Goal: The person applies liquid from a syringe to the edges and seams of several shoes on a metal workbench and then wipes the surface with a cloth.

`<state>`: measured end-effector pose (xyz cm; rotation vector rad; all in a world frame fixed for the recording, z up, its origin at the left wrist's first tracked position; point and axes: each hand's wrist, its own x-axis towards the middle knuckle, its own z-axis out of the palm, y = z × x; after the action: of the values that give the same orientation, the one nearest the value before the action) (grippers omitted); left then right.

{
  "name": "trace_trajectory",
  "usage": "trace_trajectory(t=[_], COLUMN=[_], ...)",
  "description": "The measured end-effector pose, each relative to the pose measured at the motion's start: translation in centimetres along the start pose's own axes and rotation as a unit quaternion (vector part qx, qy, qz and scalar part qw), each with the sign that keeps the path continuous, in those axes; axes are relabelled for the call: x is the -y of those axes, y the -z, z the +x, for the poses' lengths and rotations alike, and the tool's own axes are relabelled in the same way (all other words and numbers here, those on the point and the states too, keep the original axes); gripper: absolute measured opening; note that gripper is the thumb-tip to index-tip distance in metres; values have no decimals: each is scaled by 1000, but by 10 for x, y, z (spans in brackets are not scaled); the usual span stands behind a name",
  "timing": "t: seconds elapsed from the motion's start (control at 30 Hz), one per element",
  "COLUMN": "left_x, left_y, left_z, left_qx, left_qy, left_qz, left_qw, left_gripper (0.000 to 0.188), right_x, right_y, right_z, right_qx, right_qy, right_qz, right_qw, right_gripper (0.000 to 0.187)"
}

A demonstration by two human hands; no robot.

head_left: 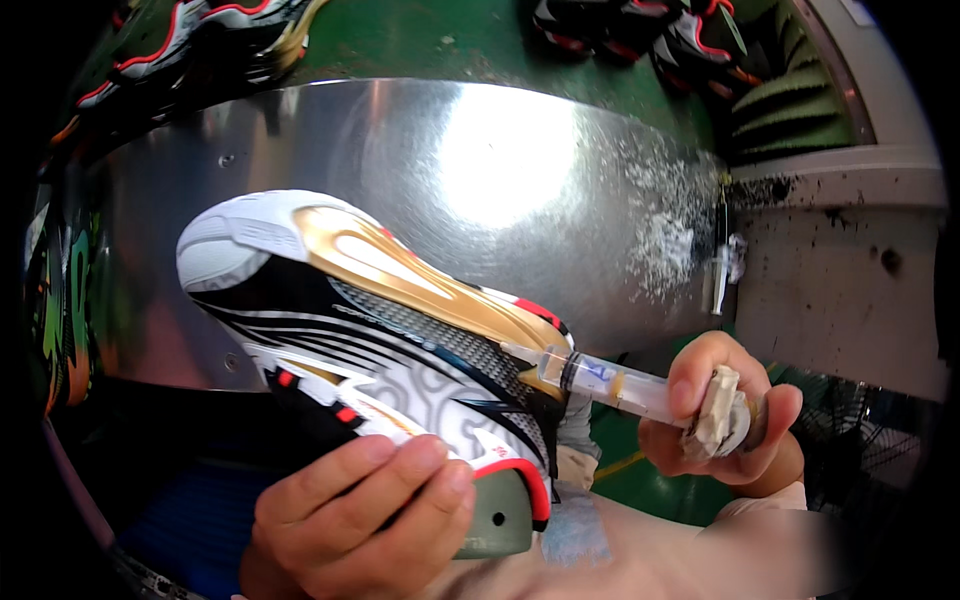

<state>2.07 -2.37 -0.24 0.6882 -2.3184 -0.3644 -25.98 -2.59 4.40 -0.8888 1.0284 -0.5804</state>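
Observation:
A sports shoe (420, 340) in white, black, gold and red lies on its side, toe to the far left, its gold and white sole edge uppermost. A dark green last (498, 515) fills its collar. My left hand (365, 515) grips the shoe near the collar, fingers closed over its upper. My right hand (715, 410) is wrapped round a clear plastic syringe (620, 388) whose plunger end is bound in beige tape. The syringe tip points left and meets, or nearly meets, the shoe at the seam between sole and upper near the heel.
Under the shoe's toe is a shiny metal plate (300, 130). White residue (668, 235) and a second, small syringe (720, 280) lie at its right end. More shoes stand at the far left (215, 35), far right (640, 30) and left edge (68, 310). A grey panel (830, 260) rises on the right.

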Motion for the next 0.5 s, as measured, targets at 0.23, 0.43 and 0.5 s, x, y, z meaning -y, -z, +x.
trace_trajectory(t=[0.23, 0.43, 0.5], left_x=[-5, -3, 0], left_y=[-1, -6, -8], left_z=[-12, -19, -22], left_qx=[27, 36, 18], left_qy=[-13, -30, -45], left_qz=[26, 47, 54], left_qw=[999, 998, 997], left_gripper=[11, 13, 13], right_x=[4, 51, 66], right_y=[2, -26, -39], right_z=[-20, -6, 8], right_qx=[-17, -115, -137], right_qy=[-34, -141, -182], right_qz=[22, -110, -159], right_qw=[999, 977, 961], right_gripper=[96, 86, 82])
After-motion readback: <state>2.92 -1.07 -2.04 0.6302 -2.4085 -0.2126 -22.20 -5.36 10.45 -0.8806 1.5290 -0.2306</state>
